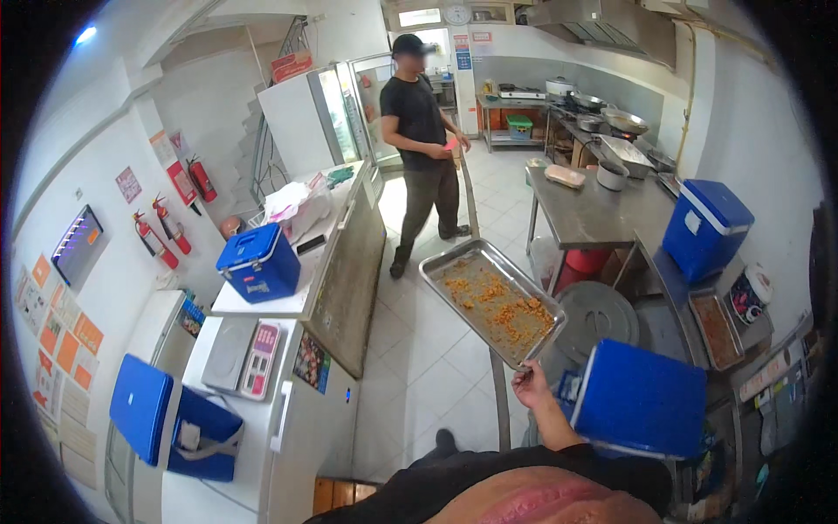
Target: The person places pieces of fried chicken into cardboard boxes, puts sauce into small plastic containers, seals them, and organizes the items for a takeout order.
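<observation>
My right hand (pixel 532 388) grips the near corner of a shallow metal tray (pixel 476 331), holding it out in front of me above the tiled floor. Loose orange-brown crumbs (pixel 524 319) are scattered across the tray's bottom, thicker towards its right side. Just right of the hand is a blue cooler box (pixel 645 399). A grey round lid (pixel 597 321) on a large bin lies beyond it, beside the tray. My left hand is out of view.
A person (pixel 419 124) in dark clothes stands ahead, holding something pink. At left, chest freezers bear a blue cooler (pixel 258 262), a digital scale (pixel 242 360) and an open blue cooler (pixel 206 432). A steel table (pixel 589 208) and stove with pans (pixel 625 121) are at right.
</observation>
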`<control>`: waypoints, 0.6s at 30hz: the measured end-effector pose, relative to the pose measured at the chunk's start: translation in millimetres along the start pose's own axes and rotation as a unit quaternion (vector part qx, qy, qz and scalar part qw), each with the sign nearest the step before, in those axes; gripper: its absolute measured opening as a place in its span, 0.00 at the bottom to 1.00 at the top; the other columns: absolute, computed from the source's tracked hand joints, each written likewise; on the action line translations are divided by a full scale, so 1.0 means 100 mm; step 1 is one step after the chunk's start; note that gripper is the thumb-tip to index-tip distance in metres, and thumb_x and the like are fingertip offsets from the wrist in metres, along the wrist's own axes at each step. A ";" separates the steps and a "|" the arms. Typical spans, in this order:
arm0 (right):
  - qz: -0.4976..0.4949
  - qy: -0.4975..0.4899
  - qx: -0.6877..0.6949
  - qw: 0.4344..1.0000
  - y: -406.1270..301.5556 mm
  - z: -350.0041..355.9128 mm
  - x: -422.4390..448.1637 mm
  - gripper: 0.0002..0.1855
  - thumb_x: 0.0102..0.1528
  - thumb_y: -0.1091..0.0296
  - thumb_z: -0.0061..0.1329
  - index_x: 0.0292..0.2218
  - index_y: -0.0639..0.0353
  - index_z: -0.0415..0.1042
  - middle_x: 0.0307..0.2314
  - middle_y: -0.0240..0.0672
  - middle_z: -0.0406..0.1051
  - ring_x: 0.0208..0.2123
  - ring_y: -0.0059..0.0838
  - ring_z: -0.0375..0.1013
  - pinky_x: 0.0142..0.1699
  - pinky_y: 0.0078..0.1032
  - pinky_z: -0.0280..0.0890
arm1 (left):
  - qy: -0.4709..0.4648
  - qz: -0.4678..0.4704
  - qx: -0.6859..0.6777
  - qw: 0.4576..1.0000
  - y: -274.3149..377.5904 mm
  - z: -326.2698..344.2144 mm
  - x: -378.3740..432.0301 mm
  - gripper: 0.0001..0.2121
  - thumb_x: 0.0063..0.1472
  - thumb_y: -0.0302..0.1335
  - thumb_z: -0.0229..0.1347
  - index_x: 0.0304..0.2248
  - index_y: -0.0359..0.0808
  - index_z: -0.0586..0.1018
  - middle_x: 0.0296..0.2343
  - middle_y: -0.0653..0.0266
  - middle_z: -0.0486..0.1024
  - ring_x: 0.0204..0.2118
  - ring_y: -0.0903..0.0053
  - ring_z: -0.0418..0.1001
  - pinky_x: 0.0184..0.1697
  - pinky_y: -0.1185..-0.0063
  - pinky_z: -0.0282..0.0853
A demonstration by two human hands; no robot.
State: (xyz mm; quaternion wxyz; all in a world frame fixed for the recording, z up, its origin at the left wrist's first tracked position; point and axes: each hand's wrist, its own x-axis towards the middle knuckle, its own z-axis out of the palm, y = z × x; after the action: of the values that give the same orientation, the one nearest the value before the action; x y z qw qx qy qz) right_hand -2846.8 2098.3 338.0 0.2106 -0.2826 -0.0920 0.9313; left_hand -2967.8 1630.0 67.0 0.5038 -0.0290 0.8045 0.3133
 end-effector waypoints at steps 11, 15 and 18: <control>-0.154 0.097 0.075 0.980 -1.37 0.82 2.67 0.11 0.46 0.66 0.56 0.21 0.50 0.65 0.15 0.24 0.64 0.19 0.19 0.66 0.24 0.18 0.61 | 0.044 -0.058 0.065 0.995 2.04 -1.27 1.32 0.26 0.59 0.46 0.52 0.47 0.32 0.72 0.36 0.57 0.76 0.33 0.71 0.74 0.32 0.72 0.69; -0.213 0.176 0.094 0.956 -2.14 0.57 3.49 0.12 0.47 0.64 0.56 0.20 0.50 0.64 0.14 0.25 0.64 0.18 0.19 0.65 0.22 0.18 0.61 | 0.088 0.020 0.010 0.996 3.45 -1.43 2.28 0.26 0.58 0.46 0.52 0.47 0.31 0.72 0.35 0.57 0.76 0.31 0.71 0.74 0.30 0.72 0.69; -0.231 0.185 0.104 0.950 -2.74 0.53 4.14 0.12 0.48 0.62 0.55 0.20 0.50 0.64 0.14 0.25 0.63 0.17 0.19 0.64 0.22 0.18 0.60 | 0.121 0.177 -0.143 0.966 5.05 -1.73 2.67 0.25 0.58 0.42 0.54 0.49 0.32 0.71 0.37 0.58 0.75 0.32 0.74 0.75 0.23 0.77 0.67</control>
State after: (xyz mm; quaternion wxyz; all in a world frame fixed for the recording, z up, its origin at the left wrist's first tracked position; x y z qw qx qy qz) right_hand -3094.6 2524.4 259.9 0.4611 -0.3977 -0.0171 0.7931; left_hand -3419.3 2014.9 136.5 0.3303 0.0045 0.7986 0.5031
